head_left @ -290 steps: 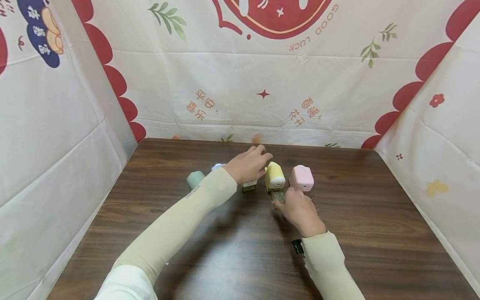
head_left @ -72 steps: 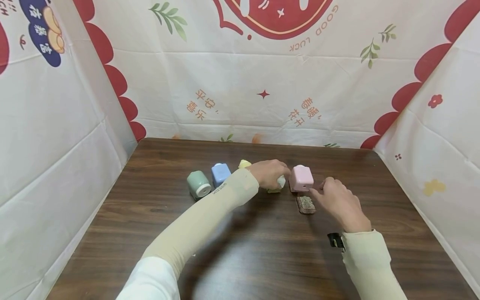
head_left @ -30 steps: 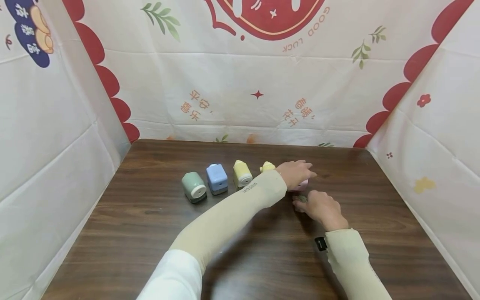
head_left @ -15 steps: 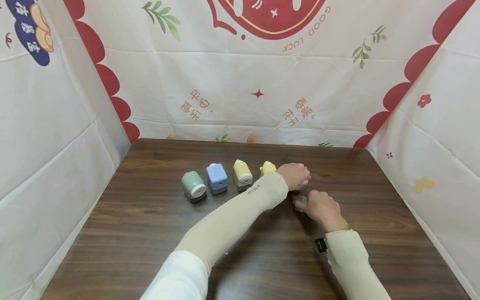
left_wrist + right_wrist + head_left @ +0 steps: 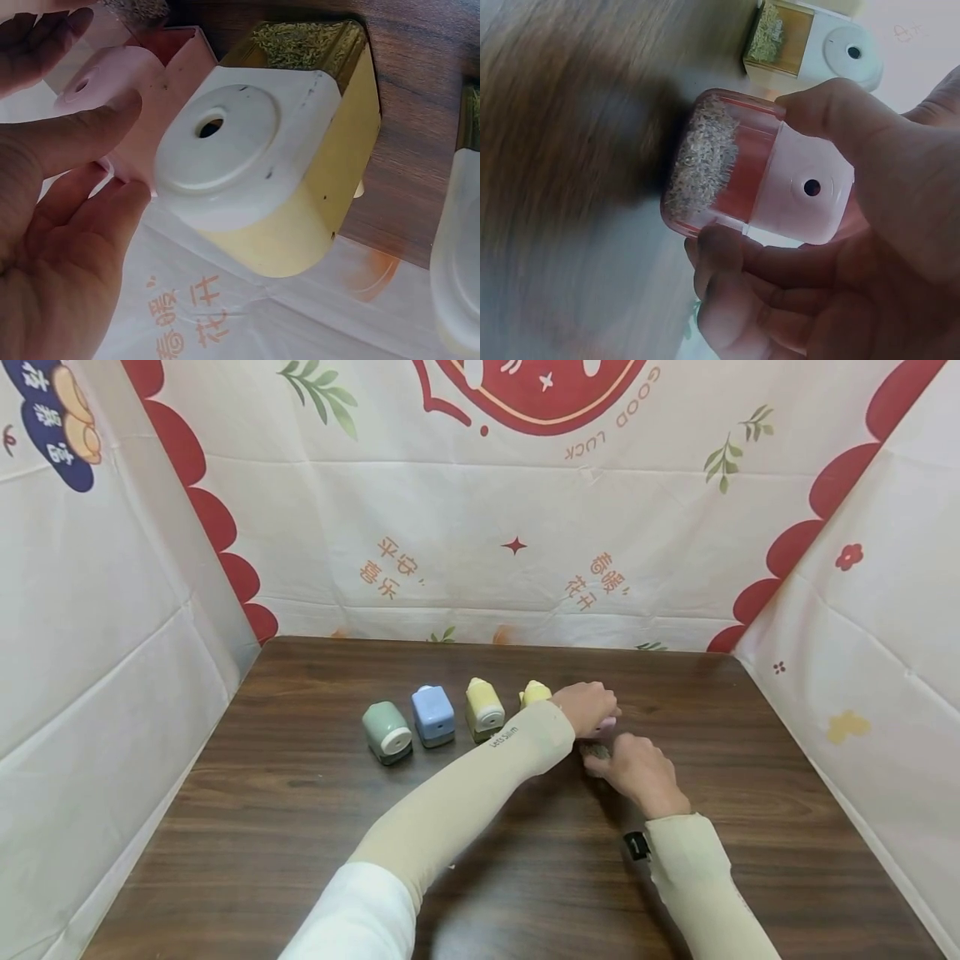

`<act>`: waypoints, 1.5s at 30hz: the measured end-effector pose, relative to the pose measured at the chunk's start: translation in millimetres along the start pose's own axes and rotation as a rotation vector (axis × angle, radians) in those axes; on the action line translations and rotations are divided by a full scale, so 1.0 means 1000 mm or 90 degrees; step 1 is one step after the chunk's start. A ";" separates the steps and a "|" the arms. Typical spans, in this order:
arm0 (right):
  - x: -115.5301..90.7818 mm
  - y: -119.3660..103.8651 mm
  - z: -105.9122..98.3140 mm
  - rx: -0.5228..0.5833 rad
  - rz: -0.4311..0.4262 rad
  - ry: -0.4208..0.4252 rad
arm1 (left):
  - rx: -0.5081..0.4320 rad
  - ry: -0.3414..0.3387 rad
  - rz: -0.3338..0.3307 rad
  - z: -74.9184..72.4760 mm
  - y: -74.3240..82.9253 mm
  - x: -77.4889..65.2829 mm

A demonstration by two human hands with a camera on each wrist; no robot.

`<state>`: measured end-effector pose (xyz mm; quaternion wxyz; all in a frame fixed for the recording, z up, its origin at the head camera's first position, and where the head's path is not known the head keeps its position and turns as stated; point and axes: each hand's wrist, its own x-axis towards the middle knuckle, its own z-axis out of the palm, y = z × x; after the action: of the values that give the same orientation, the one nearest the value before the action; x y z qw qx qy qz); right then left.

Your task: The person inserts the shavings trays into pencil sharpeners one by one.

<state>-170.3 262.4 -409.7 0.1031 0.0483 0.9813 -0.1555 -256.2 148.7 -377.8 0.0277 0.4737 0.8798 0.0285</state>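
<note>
My left hand (image 5: 588, 708) holds the pink pencil sharpener (image 5: 142, 82) at the right end of the row, thumb on one side and fingers on the other. In the right wrist view my right hand (image 5: 637, 772) pinches its clear shavings drawer (image 5: 742, 135) by the sides. Pale shavings (image 5: 701, 157) fill part of the drawer, which lines up with the sharpener's front in that view. The left hand hides most of the pink sharpener in the head view. Beside it stands a yellow pencil sharpener (image 5: 300, 202) with a white front and its drawer in place.
Left of these, another yellow pencil sharpener (image 5: 485, 706), a blue one (image 5: 433, 713) and a green one (image 5: 386, 727) stand in a row on the dark wooden table (image 5: 300, 827). A white printed cloth (image 5: 450, 510) walls off the back and sides.
My left hand has moved right from the yellow sharpener to the pink one. My right hand has taken hold of the drawer lying in front and moved it back toward the pink sharpener.
</note>
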 end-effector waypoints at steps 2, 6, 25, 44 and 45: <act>0.002 0.000 0.000 0.003 -0.001 0.008 | -0.013 -0.004 -0.008 0.000 0.000 0.001; 0.007 0.000 0.002 0.004 -0.005 0.026 | -0.019 -0.003 -0.010 0.000 -0.001 0.002; 0.023 0.001 0.012 0.080 -0.006 0.073 | -0.037 0.011 -0.006 0.002 -0.003 0.002; 0.014 0.006 0.004 0.088 -0.031 0.101 | -0.048 0.012 -0.021 -0.002 0.000 -0.003; 0.012 0.006 0.001 0.084 -0.032 0.103 | -0.053 0.008 -0.024 -0.002 0.000 -0.003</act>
<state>-180.7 268.3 -414.7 0.0164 0.0424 0.9749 -0.2180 -254.6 145.8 -375.4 0.0424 0.4552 0.8868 0.0671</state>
